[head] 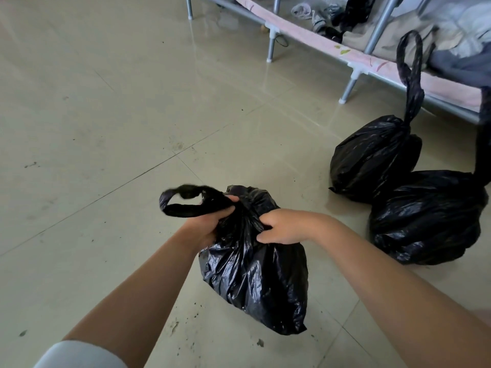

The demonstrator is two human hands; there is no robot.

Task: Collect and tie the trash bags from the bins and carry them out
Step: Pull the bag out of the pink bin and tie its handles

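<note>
Pale tiled floor [106,128] beside a metal bed frame [271,35], black trash bag [255,274] on it – left hand [207,224] clenching its handle loop [183,203], right hand [287,227] gripping the neck – two tied bags [372,158] nearby.

The handle loop [183,200] held at the left hand [210,224] is smeared by motion blur. The nearer tied bag [425,219] is cut by the right edge. Items on the bed frame [313,43] are cropped at the top.
</note>
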